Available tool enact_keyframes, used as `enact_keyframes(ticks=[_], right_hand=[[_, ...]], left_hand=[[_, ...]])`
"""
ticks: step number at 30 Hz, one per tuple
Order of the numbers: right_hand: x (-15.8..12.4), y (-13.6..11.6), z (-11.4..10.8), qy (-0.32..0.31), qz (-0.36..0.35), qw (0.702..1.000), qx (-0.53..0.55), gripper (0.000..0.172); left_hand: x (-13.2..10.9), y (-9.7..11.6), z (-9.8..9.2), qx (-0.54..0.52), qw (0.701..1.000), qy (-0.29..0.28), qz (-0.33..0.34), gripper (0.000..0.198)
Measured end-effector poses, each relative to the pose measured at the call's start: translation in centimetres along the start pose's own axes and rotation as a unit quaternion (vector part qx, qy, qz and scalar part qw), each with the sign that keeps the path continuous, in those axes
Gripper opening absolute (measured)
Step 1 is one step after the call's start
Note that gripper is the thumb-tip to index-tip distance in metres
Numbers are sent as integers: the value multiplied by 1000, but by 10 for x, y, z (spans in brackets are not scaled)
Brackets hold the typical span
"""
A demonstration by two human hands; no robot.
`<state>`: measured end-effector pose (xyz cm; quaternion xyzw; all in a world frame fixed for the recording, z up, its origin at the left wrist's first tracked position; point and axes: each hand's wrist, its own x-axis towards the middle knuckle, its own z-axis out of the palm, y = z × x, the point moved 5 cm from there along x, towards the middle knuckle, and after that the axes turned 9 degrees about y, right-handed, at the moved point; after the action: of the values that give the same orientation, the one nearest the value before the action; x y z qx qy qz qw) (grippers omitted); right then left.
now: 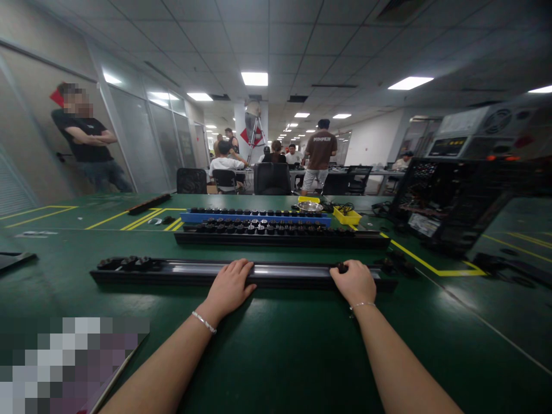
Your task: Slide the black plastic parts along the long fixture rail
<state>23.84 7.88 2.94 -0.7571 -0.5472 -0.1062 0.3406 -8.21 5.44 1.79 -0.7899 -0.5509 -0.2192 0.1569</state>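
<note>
A long black rail point(293, 275) with a shiny channel lies crosswise on the green table in front of me. My left hand point(230, 284) grips it near the middle, fingers over the top and thumb on the near side. Toward the rail's right end, my right hand point(356, 282) pinches a small black round part point(342, 268) at the channel. Its fingertips are partly hidden. Several similar black round parts point(129, 262) sit in the rail's left end. More dark parts point(399, 264) lie by the right end.
Behind it stand another black rail point(280, 238) and a blue rail point(259, 218), both with rows of round parts. Farther back are a metal bowl point(310, 206) and a yellow tray point(346, 216). An opened computer case point(448, 201) stands at right. People work in the background.
</note>
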Motion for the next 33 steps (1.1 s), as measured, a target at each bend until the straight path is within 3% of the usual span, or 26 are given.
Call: enact_keyframes(ticks=[33], right_hand=[[8, 16, -4, -12, 8, 1000, -24, 34]], left_hand=[[0, 1, -2, 2, 1000, 4, -3, 51]])
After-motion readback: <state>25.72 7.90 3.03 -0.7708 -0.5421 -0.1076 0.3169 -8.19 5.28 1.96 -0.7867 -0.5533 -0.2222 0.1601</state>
